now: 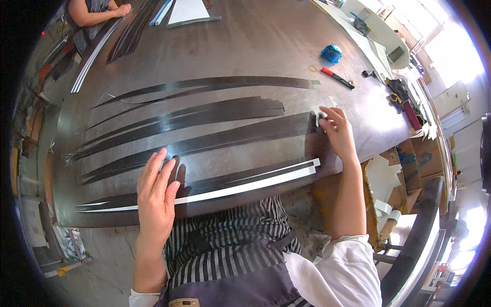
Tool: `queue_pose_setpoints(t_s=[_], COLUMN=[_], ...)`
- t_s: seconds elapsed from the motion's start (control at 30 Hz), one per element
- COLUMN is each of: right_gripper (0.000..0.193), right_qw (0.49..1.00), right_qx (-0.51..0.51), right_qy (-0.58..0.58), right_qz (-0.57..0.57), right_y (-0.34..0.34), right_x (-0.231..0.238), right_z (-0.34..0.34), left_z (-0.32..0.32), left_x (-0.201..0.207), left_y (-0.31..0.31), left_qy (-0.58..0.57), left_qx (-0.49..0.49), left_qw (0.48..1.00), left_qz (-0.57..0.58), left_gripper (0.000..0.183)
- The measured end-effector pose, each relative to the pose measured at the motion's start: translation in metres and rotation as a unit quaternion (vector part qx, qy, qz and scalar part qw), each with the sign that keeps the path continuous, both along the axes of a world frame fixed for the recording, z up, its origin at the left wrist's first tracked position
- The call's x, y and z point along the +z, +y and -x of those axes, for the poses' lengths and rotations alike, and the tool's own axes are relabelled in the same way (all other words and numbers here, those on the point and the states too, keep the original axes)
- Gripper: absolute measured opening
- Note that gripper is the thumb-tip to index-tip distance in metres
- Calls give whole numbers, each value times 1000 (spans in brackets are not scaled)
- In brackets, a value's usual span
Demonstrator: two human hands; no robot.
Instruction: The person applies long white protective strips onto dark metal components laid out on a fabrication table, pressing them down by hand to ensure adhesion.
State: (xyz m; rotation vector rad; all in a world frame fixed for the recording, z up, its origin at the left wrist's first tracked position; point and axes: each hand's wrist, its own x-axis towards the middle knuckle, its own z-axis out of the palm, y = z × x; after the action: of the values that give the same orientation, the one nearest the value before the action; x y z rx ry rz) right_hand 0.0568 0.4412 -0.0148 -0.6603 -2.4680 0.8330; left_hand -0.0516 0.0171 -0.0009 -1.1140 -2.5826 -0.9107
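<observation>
Long dark strips lie in several groups across the metal table, running left to right. My left hand (pixel 157 193) hovers over the near strips with its fingers stretched out and holds nothing. My right hand (pixel 337 134) is at the right end of the middle dark strips (pixel 245 134), its thumb and fingers bent together around a small pale piece that I cannot make out. Nearest me, a white strip (pixel 230 190) lies along a dark one. Farther off are another dark bundle (pixel 204 113) and a thin, curved pair of strips (pixel 230 83).
A blue tape roll (pixel 331 53) and a red-and-black marker (pixel 337 78) sit at the far right of the table (pixel 255 46). Scissors (pixel 395 98) and dark tools lie by the right edge. Another person's hand (pixel 121 10) rests at the far left, near more strips (pixel 99 53).
</observation>
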Motion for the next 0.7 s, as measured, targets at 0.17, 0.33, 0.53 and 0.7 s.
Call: queue_pose_setpoints(t_s=[0.17, 0.33, 0.53, 0.7], right_gripper=[31, 21, 15, 13], right_qw=[998, 997, 994, 973], right_qx=[56, 43, 70, 42], right_qy=[-22, -42, 13, 150], right_qz=[-7, 56, 82, 171], right_y=[26, 24, 21, 0], right_x=[-13, 2, 14, 53], right_z=[2, 3, -6, -17], left_z=[10, 13, 13, 11], left_x=[-6, -7, -9, -9], left_y=[21, 24, 27, 32], left_qy=[12, 12, 31, 37], left_qx=[1, 6, 13, 18], left_qw=[999, 998, 998, 998], left_qz=[46, 66, 58, 54], left_gripper=[37, 36, 34, 33])
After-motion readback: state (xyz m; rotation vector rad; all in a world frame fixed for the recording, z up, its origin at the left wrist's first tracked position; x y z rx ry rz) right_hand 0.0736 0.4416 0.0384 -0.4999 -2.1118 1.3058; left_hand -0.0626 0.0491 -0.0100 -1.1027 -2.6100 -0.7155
